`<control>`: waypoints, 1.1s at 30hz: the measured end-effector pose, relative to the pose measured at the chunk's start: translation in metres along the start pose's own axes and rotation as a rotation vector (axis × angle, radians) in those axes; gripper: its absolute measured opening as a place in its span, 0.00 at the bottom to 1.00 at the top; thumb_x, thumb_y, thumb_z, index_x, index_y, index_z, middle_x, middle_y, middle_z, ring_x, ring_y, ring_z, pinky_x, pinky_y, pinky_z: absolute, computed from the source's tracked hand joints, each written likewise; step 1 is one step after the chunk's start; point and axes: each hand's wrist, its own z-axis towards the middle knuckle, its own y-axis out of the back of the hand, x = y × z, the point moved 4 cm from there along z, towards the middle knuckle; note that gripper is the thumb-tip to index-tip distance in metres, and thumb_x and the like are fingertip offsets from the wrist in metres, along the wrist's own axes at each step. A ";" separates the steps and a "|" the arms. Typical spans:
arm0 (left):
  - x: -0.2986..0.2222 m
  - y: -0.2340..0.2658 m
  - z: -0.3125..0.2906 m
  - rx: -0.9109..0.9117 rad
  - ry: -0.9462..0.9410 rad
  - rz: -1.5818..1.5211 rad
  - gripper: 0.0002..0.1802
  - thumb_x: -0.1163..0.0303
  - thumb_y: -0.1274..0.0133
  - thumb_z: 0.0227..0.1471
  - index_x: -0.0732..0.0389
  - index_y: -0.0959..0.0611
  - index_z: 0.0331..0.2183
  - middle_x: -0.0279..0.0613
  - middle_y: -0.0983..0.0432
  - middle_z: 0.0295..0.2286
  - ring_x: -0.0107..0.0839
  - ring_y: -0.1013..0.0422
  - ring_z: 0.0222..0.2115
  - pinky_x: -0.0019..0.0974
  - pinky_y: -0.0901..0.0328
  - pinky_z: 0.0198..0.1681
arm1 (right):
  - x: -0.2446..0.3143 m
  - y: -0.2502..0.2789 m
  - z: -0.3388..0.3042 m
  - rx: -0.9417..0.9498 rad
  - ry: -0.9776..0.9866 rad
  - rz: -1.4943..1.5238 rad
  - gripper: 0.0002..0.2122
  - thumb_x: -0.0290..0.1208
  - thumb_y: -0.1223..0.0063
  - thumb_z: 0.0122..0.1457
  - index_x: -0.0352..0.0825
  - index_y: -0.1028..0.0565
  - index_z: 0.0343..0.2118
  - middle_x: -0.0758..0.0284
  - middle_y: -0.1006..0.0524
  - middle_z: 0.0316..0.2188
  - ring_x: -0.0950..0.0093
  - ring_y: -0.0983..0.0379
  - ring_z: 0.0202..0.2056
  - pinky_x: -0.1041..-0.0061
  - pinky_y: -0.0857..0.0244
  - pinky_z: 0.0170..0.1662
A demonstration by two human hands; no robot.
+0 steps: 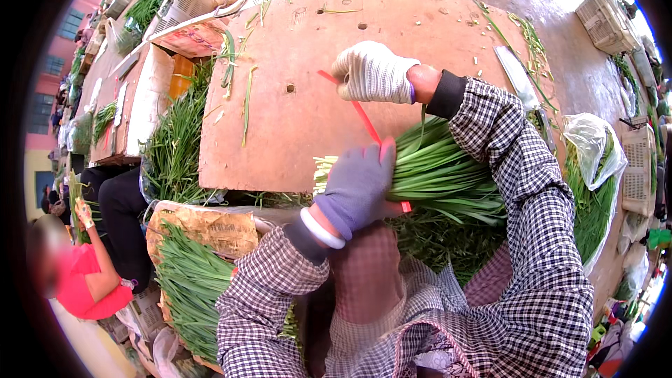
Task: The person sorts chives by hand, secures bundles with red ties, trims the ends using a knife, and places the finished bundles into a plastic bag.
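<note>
My left hand point(355, 185), in a grey-purple glove, is closed round a bunch of garlic chives point(451, 171) near its pale cut ends. The bunch lies at the near edge of a wooden board point(280, 126), green leaves pointing right. A thin red strip point(365, 120) runs up from beside my left thumb. Its upper part is pinched in my right hand point(374, 73), which wears a white striped glove above the board. Another bit of red shows under the bunch, below my left hand; how the strip passes round is hidden.
A broad-bladed knife point(516, 75) lies at the board's right edge. Loose chives point(178, 133) are heaped left of the board, and a stack of chives point(192, 280) lies at lower left. A plastic bag of greens point(591, 161) stands right. A person in red point(91, 280) sits at far left.
</note>
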 end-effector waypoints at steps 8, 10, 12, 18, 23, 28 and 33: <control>0.005 0.001 -0.011 -0.332 -0.009 -0.177 0.65 0.54 0.29 0.27 0.71 0.48 0.59 0.60 0.33 0.47 0.52 0.31 0.43 0.46 0.35 0.48 | 0.012 0.046 -0.058 0.006 -0.204 0.063 0.04 0.24 0.44 0.44 0.32 0.23 0.24 0.61 0.26 0.18 0.71 0.28 0.20 0.76 0.33 0.27; 0.002 0.007 -0.006 -0.355 -0.015 -0.197 0.65 0.54 0.29 0.27 0.71 0.48 0.59 0.60 0.33 0.47 0.53 0.31 0.45 0.45 0.35 0.49 | 0.029 0.049 -0.073 -0.097 -0.041 0.055 0.03 0.24 0.43 0.43 0.32 0.23 0.23 0.60 0.25 0.19 0.68 0.27 0.21 0.74 0.32 0.27; 0.013 -0.001 -0.004 -0.305 0.049 -0.336 0.59 0.56 0.29 0.27 0.67 0.40 0.57 0.58 0.32 0.47 0.51 0.31 0.44 0.44 0.34 0.48 | 0.062 0.038 -0.081 -0.109 0.201 0.034 0.03 0.24 0.44 0.43 0.32 0.25 0.22 0.60 0.27 0.18 0.63 0.27 0.21 0.70 0.33 0.26; 0.022 -0.008 0.007 -0.186 0.113 -0.116 0.54 0.46 0.37 0.38 0.67 0.39 0.58 0.59 0.31 0.48 0.51 0.33 0.49 0.45 0.37 0.52 | 0.078 -0.009 -0.143 -0.088 0.151 -0.098 0.03 0.28 0.44 0.44 0.36 0.25 0.20 0.62 0.26 0.21 0.61 0.26 0.24 0.64 0.32 0.28; 0.014 0.003 0.013 -0.046 0.203 -0.038 0.57 0.44 0.36 0.36 0.66 0.41 0.59 0.59 0.32 0.49 0.53 0.33 0.48 0.46 0.36 0.51 | 0.048 -0.015 -0.190 -0.124 -0.106 -0.092 0.09 0.35 0.41 0.48 0.35 0.24 0.24 0.60 0.27 0.21 0.60 0.26 0.26 0.64 0.32 0.28; 0.023 -0.004 0.017 -0.014 0.193 0.035 0.58 0.44 0.35 0.35 0.66 0.41 0.59 0.59 0.32 0.48 0.53 0.33 0.48 0.47 0.36 0.51 | 0.058 -0.018 -0.172 -0.121 -0.165 -0.220 0.12 0.40 0.43 0.49 0.34 0.23 0.23 0.58 0.25 0.22 0.59 0.25 0.26 0.62 0.32 0.30; 0.014 -0.005 0.026 0.021 0.164 0.048 0.58 0.46 0.34 0.34 0.67 0.42 0.59 0.59 0.31 0.47 0.52 0.33 0.48 0.46 0.36 0.51 | 0.053 -0.017 -0.173 -0.093 -0.097 -0.252 0.09 0.37 0.44 0.48 0.37 0.23 0.19 0.62 0.26 0.16 0.62 0.27 0.21 0.65 0.35 0.24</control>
